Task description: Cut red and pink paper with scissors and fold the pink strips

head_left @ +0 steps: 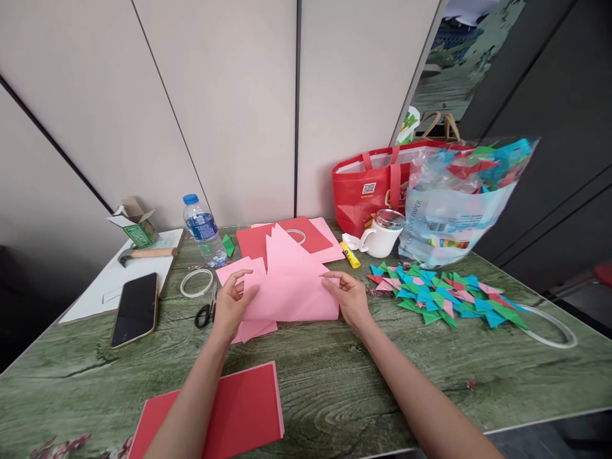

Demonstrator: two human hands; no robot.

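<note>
Between both hands is a folded sheet of pink paper point(292, 294), raised a little above the table, with pointed layers standing up at its top. My left hand point(233, 302) pinches its left side, thumb against the near face. At the right edge, my right hand point(349, 294) grips the same sheet between thumb and fingers. More pink paper point(255, 330) lies beneath and to the left. Black-handled scissors point(206, 312) rest beside my left hand. Under my left forearm is a stack of red and pink paper point(248, 408).
Left are a phone point(136, 310), hammer point(148, 253), small box point(132, 223), water bottle point(204, 233) and white ring point(196, 283). Behind are red sheets point(248, 243), a glue stick point(350, 255), mug point(382, 236) and red bag point(354, 191). Right are folded paper pieces point(444, 296) and a filled plastic bag point(454, 220).
</note>
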